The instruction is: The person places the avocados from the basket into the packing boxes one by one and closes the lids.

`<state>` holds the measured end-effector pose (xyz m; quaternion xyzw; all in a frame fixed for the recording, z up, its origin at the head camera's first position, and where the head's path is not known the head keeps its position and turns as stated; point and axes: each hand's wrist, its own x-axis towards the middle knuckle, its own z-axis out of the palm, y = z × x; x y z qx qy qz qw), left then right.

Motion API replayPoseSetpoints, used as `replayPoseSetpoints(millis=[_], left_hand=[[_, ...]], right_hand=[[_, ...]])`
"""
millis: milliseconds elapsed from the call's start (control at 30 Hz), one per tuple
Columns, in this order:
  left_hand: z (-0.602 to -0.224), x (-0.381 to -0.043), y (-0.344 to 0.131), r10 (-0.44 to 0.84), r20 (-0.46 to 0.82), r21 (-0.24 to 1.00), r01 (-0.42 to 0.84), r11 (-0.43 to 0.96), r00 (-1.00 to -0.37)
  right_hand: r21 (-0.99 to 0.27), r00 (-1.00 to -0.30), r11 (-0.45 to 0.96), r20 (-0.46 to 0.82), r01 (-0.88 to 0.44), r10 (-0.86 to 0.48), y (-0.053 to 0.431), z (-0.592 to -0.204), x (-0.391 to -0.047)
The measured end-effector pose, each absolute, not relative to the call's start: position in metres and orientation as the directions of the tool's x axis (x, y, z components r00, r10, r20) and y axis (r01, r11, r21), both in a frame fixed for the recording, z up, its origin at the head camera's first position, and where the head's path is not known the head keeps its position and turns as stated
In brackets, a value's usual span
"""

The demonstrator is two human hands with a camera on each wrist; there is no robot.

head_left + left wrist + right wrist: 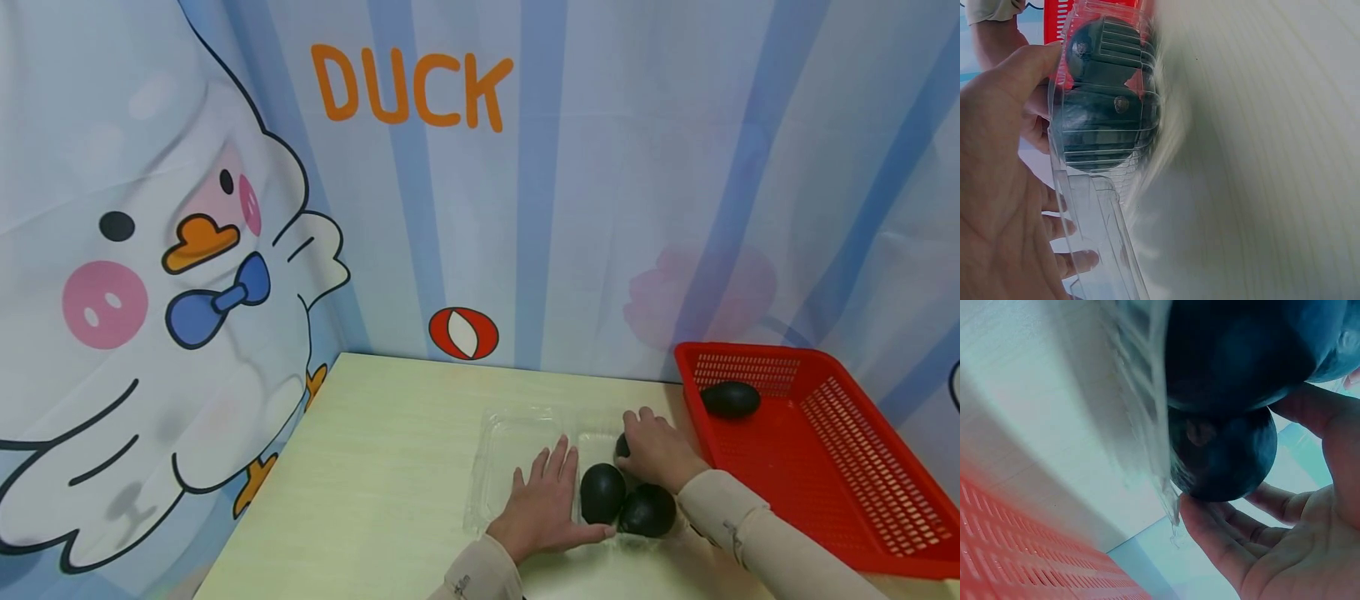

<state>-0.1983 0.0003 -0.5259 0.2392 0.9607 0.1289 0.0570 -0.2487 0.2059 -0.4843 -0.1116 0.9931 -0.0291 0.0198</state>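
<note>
A clear plastic clamshell box [501, 467] lies unfolded on the table, one half beside the other. In its right half sit two dark avocados, one [602, 493] left of the other [648, 510]. A third avocado [1229, 456] is held in the fingers of my right hand [663, 450], at the far part of that half; the hand mostly hides it in the head view. My left hand [542, 508] spreads its fingers over the box's left half. Its thumb reaches the near rim beside the avocados, as the left wrist view [1004, 169] also shows.
A red plastic basket [832, 467] with slotted walls stands right of the box, with another avocado [731, 400] in its far left corner. The pale wooden table [352, 483] ends at a printed duck curtain [480, 208] behind and to the left.
</note>
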Motion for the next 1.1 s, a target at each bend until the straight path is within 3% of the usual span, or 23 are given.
replayPoseSetpoints(millis=[1100], left_hand=[[-0.527,-0.198,0.002,0.473,-0.055,0.249,0.447,0.859,-0.879]], right_hand=[[-0.118,-0.967,0.961,0.059,-0.252,-0.246,0.213,-0.457,-0.244]])
